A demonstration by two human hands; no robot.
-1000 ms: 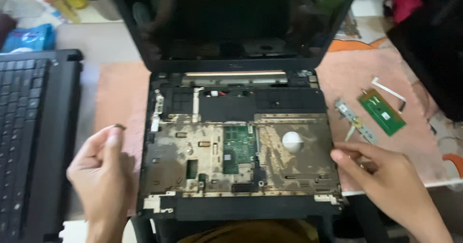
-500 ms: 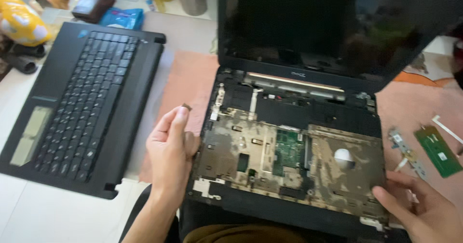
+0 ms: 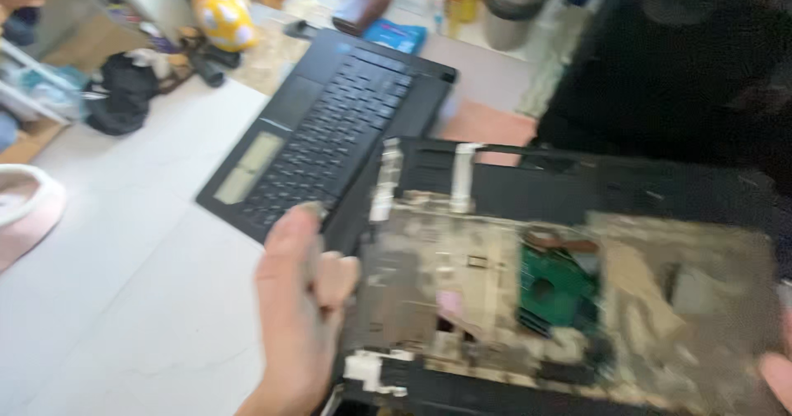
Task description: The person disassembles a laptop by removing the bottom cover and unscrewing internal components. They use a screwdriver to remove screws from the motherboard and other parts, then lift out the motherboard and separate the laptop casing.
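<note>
Head view, left hand: the left hand holds the left side of the opened laptop, thumb up, fingers curled on its edge
Head view, right hand: only a fingertip of the right hand shows at the picture's right edge, by the laptop's near corner; I cannot tell if it grips or just rests
Where the laptop is: in front of the person, its left part on the white table, lid up, dark screen at the back
What is done: the top cover is off, so the dusty inside and a green board show
What is left: the inside parts are still in place; the blur hides small bits
Beside it: the keyboard cover lies at a slant, touching or just under the laptop's left back corner
Edges: the laptop's near edge runs out of the picture
Open room: bare white table to the left; a pink bowl is far left, toys and bottles are at the back
</note>
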